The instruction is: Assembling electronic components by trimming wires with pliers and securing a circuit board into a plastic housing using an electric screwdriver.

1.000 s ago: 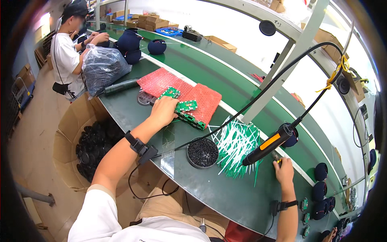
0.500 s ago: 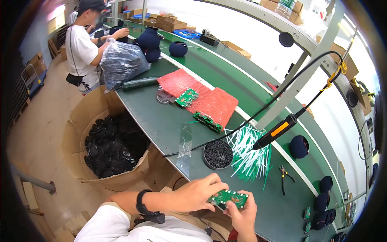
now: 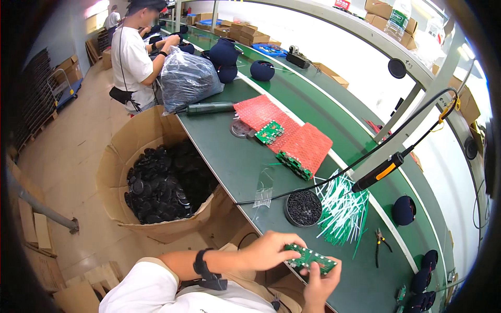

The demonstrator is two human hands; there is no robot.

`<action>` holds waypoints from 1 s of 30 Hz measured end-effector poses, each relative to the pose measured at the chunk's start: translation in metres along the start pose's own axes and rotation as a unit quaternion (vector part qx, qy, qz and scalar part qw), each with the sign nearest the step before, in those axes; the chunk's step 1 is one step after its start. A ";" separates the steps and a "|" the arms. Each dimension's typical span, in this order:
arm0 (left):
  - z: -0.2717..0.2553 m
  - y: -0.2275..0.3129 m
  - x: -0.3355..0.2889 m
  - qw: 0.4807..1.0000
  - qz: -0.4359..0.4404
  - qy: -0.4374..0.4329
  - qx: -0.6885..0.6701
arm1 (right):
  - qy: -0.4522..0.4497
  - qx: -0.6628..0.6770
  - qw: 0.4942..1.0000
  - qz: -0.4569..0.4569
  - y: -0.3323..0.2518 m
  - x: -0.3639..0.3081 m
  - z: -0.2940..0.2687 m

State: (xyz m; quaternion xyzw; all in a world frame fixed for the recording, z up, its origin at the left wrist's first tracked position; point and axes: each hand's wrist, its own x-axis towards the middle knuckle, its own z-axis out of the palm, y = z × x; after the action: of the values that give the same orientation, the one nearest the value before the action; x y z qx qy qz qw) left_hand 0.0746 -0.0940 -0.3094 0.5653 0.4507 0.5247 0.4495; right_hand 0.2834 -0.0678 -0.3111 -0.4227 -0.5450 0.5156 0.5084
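Between my two hands is a green circuit board (image 3: pixel 311 259), held just off the table's near edge. My left hand (image 3: pixel 271 251) pinches its left end, thumb on top. On the right end, my right hand (image 3: pixel 322 279) has its thumb laid across the board's face and its fingers behind. Beyond my hands stands a round dish of small black pieces (image 3: pixel 303 207). To its right lies a loose heap of white and green strips (image 3: pixel 342 208). Above that heap a black electric screwdriver (image 3: pixel 378 173) with an orange stripe hangs from a cord.
Red bubble wrap (image 3: pixel 313 148) carries more green boards (image 3: pixel 270 132). Yellow-and-black pliers (image 3: pixel 381 247) lie at right. A large carton (image 3: pixel 112 182) of black round parts stands left of the table. Dark blue round housings (image 3: pixel 403 210) sit along the green belt. A co-worker (image 3: pixel 133 62) stands far left.
My view has swung leftward, so the scene sits farther right. The circuit board has tilted, its right end lower, while both hands keep hold of it.
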 end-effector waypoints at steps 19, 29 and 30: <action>-0.265 -0.056 0.155 0.704 -0.044 0.298 0.643 | -0.023 -0.180 0.983 -0.036 0.017 0.003 -0.048; -0.255 0.047 0.069 0.917 -0.079 0.304 0.248 | 0.006 -0.028 0.998 0.056 0.005 0.008 -0.052; -0.234 0.055 0.055 0.950 -0.050 0.266 0.153 | -0.004 -0.014 0.998 0.059 0.004 0.009 -0.052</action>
State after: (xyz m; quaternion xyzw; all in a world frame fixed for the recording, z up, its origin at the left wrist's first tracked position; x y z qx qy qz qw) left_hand -0.1548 -0.0421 -0.2347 0.4438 0.6569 0.5574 0.2468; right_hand 0.3332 -0.0516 -0.3170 -0.4590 -0.5280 0.5393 0.4687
